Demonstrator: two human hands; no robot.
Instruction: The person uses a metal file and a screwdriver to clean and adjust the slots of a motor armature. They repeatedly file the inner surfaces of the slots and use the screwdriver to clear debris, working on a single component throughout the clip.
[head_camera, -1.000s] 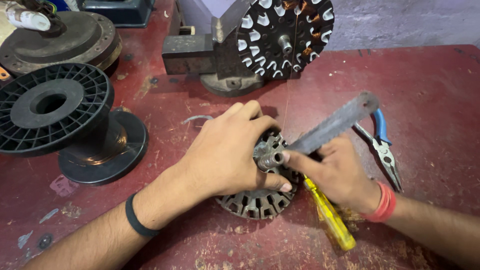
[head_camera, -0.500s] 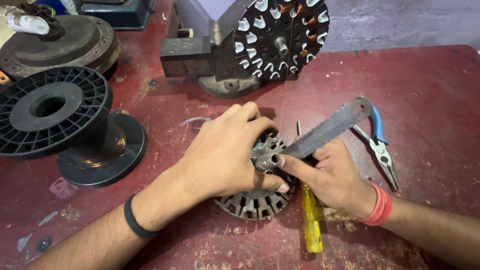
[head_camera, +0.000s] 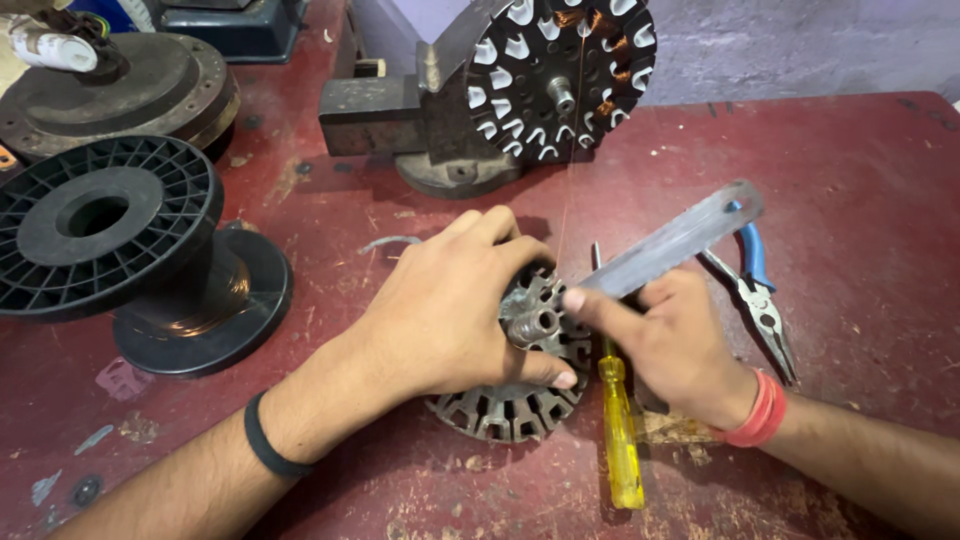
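Black band circles my left wrist (head_camera: 268, 450), red bands stack on my right wrist (head_camera: 760, 412), both forearms bare, no sleeves.

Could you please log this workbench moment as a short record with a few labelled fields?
Left hand: left hand lies over the slotted metal stator core, gripping it on the table.
Right hand: right hand holds a flat metal strip, its lower end at the core's centre hub.
Beside right hand: yellow-handled screwdriver lying near the core; blue-handled pliers lying further right.
Left side: black plastic spool on its side.
Back: second stator with copper windings, upright on a stand.
Surface: worn red table.
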